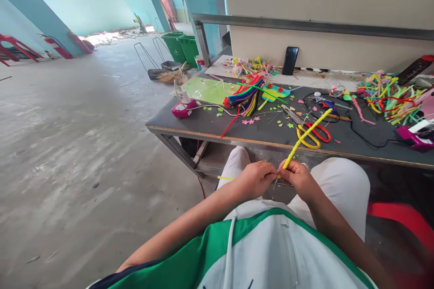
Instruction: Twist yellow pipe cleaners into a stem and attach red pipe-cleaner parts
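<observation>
Above my lap, my right hand point(298, 179) is closed around the lower end of a long stem wrapped in fuzzy yellow pipe cleaner point(307, 133). The stem slants up and right, its tip above the table edge. My left hand point(259, 178) is pinched shut close beside it, at the stem's bottom end. A loose yellow pipe cleaner tail point(225, 178) sticks out past my left wrist; the fingers hide where it joins the stem. Just beyond lie scissors point(308, 137) with one yellow and one red handle loop.
The dark table point(196, 128) holds a bundle of coloured pipe cleaners point(249, 95), a glue gun point(330, 106) with a cord, and star-shaped scraps. A phone point(290, 61) leans against the back board. More pipe cleaner pieces point(389, 97) are heaped right. Green bins point(179, 47) stand beyond.
</observation>
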A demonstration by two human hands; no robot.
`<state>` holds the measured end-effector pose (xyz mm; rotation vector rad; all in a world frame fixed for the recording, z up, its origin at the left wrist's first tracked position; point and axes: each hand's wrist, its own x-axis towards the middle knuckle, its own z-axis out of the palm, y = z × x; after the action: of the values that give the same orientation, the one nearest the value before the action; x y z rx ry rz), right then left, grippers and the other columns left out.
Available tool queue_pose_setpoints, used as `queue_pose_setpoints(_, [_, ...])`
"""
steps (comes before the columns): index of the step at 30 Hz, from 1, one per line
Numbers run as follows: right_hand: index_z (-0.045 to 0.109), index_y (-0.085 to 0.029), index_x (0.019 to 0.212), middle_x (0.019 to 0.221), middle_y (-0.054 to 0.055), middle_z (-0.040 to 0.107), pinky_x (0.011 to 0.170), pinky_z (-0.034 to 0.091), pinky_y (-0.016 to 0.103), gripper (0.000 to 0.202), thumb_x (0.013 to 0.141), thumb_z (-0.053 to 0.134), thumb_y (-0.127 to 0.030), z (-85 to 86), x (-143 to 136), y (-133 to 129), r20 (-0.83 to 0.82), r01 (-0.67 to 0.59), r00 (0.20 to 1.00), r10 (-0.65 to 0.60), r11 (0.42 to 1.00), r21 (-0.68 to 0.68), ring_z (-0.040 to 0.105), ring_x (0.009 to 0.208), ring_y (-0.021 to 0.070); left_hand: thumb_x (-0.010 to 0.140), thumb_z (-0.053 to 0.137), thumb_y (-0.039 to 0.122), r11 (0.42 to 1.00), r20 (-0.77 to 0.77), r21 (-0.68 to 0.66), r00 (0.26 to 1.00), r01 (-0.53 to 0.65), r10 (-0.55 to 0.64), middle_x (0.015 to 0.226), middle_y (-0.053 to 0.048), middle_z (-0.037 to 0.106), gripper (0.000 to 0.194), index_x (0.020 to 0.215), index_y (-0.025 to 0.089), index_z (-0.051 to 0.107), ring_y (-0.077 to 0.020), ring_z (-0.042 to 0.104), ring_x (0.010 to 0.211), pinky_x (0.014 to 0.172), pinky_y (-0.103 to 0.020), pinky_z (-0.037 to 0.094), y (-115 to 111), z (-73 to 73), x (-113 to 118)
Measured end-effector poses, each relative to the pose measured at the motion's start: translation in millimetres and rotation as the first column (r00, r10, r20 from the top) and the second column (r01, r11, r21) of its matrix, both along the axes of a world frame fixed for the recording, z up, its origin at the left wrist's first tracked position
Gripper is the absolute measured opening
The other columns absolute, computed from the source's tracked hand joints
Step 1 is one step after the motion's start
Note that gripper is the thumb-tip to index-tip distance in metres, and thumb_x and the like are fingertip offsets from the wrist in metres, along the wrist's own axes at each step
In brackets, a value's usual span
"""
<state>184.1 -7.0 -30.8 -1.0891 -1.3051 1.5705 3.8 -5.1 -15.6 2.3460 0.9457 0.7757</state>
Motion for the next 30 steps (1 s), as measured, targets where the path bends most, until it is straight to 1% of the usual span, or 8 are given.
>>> queue_pose_setpoints(4, [0.057,-0.018,0.072,0.054,-0.005,0.046,0.043,0.025,0.022,0.032,0.068,0.073,-0.045,-3.3,0.6,-2.5,-0.107,0.001,0.994,-0.004,0.999,-0.034,0.037,0.046,0.0076,0.084,0.051,0.02,0.995,0.162,-0.097,0.987,-0.001,0.017,0.077,-0.004,0.064,0.011,0.078,0.016,0.061,-0.0139,0.057,0.073,0.067,-0.025,0.043,-0.6,2.2,-0.9])
queue_pose_setpoints(7, [0.057,-0.018,0.071,0.055,-0.004,0.046,0.042,0.025,0.021,0.033,0.064,0.076,-0.044,-3.3,-3.1,-5.4,-0.186,0.043,0.981,-0.054,0.997,-0.06,0.037,0.046,0.0074,0.079,0.059,0.024,0.941,0.362,-0.337,0.927,0.037,0.093,0.073,-0.001,0.059,0.008,0.078,0.016,0.059,-0.0115,0.053,0.067,0.061,-0.023,0.041,-3.2,2.4,2.1])
queue_pose_setpoints(13, [0.054,-0.02,0.068,0.061,-0.003,0.046,0.039,0.022,0.022,0.032,0.066,0.072,-0.046,-0.7,-14.4,-7.7,-0.271,0.112,0.956,-0.111,0.994,-0.012,0.033,0.046,0.0077,0.066,0.073,0.038,0.63,0.639,-0.703,0.683,0.331,0.353,0.06,0.005,0.049,0.032,0.074,0.015,0.052,-0.0048,0.039,0.048,0.046,-0.019,0.027,-7.2,-1.3,11.8])
queue_pose_setpoints(16, [0.052,-0.02,0.066,0.06,-0.002,0.045,0.042,0.024,0.023,0.033,0.07,0.068,-0.048,1.9,-16.4,-8.1,-0.257,0.151,0.958,-0.128,0.986,0.074,0.033,0.047,0.0091,0.064,0.075,0.037,0.492,0.643,-0.754,0.64,0.435,0.421,0.054,0.007,0.044,0.035,0.073,0.016,0.049,-0.0028,0.029,0.04,0.04,-0.02,0.017,-8.1,-1.4,15.0])
queue_pose_setpoints(18, [0.053,-0.02,0.064,0.059,-0.002,0.045,0.045,0.028,0.024,0.031,0.071,0.067,-0.047,2.2,-16.0,-8.3,-0.242,0.168,0.961,-0.13,0.976,0.141,0.034,0.049,0.01,0.063,0.076,0.036,0.45,0.646,-0.759,0.634,0.47,0.426,0.052,0.008,0.042,0.035,0.073,0.016,0.049,-0.0023,0.026,0.039,0.039,-0.02,0.014,-9.6,-0.5,15.4])
queue_pose_setpoints(20, [0.055,-0.02,0.065,0.059,-0.002,0.045,0.05,0.031,0.026,0.028,0.072,0.068,-0.044,0.5,-14.8,-8.1,-0.243,0.153,0.964,-0.104,0.97,0.191,0.036,0.052,0.0109,0.065,0.076,0.037,0.463,0.65,-0.753,0.637,0.468,0.414,0.053,0.008,0.042,0.035,0.073,0.016,0.049,-0.0024,0.027,0.04,0.04,-0.02,0.016,-12.0,-0.1,14.9])
queue_pose_setpoints(27, [0.058,-0.019,0.068,0.056,-0.003,0.045,0.051,0.029,0.025,0.029,0.073,0.067,-0.046,-0.2,-4.8,4.4,-0.097,-0.014,0.995,0.031,0.986,0.168,0.036,0.052,0.0111,0.071,0.07,0.041,0.679,0.606,-0.68,0.734,0.277,0.307,0.061,0.004,0.047,0.031,0.075,0.015,0.053,-0.0051,0.039,0.05,0.048,-0.019,0.03,-9.8,-3.2,9.1])
queue_pose_setpoints(30, [0.058,-0.018,0.07,0.058,-0.003,0.047,0.053,0.031,0.024,0.028,0.077,0.063,-0.045,15.5,0.6,14.3,0.066,-0.028,0.998,0.014,0.975,0.222,0.038,0.054,0.0109,0.075,0.066,0.034,0.875,0.533,-0.482,0.809,0.05,0.247,0.081,-0.003,0.057,0.021,0.085,0.017,0.059,-0.0128,0.054,0.072,0.064,-0.025,0.043,-2.9,3.3,1.9])
